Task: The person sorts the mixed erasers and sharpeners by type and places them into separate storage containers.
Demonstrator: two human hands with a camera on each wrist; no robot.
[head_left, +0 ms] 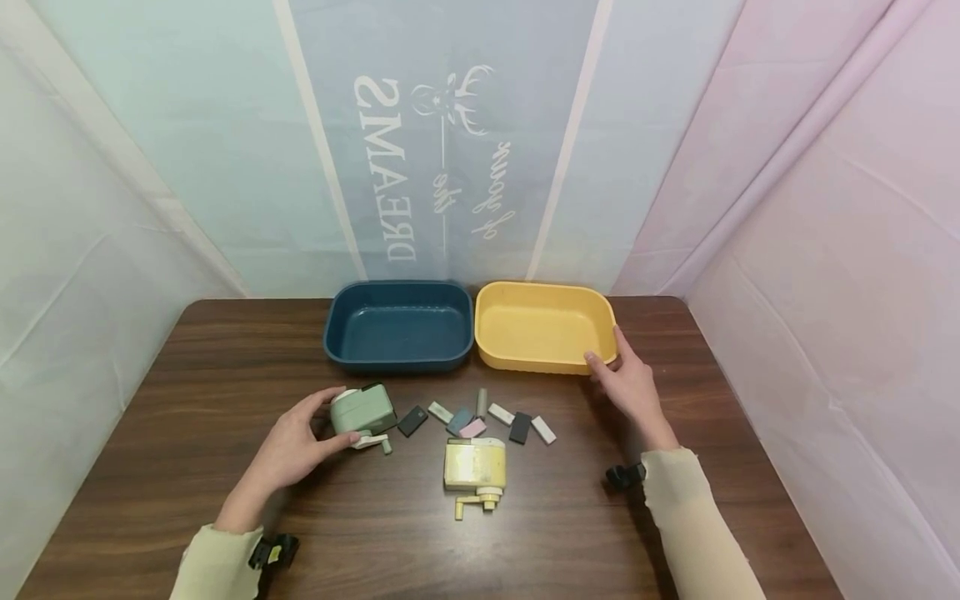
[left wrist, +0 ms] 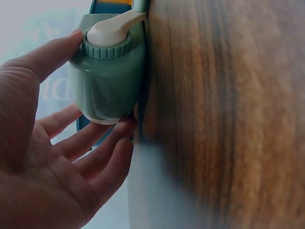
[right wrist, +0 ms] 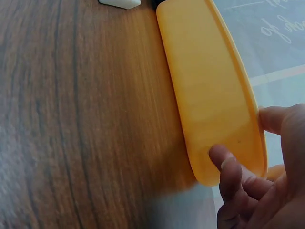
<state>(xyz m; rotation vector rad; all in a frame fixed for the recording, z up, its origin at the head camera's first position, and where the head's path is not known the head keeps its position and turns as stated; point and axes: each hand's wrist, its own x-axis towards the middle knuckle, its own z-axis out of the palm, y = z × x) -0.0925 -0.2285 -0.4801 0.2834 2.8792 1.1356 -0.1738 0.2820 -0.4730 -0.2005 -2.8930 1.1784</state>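
Observation:
My left hand grips a green hand-crank pencil sharpener on the table. Its thumb lies by the white crank arm, and the other fingers reach round the opposite side in the left wrist view. At the back right, my right hand holds the near right corner of a yellow tray. In the right wrist view the thumb is at the tray's rim, with a finger on its outer wall. A yellow hand-crank pencil sharpener stands between the hands, its crank toward me.
Left of the yellow tray stands a dark blue tray, close beside it. Several small blocks, among them a black one, a pink one and a white one, lie before the trays. Cloth walls border the wooden table.

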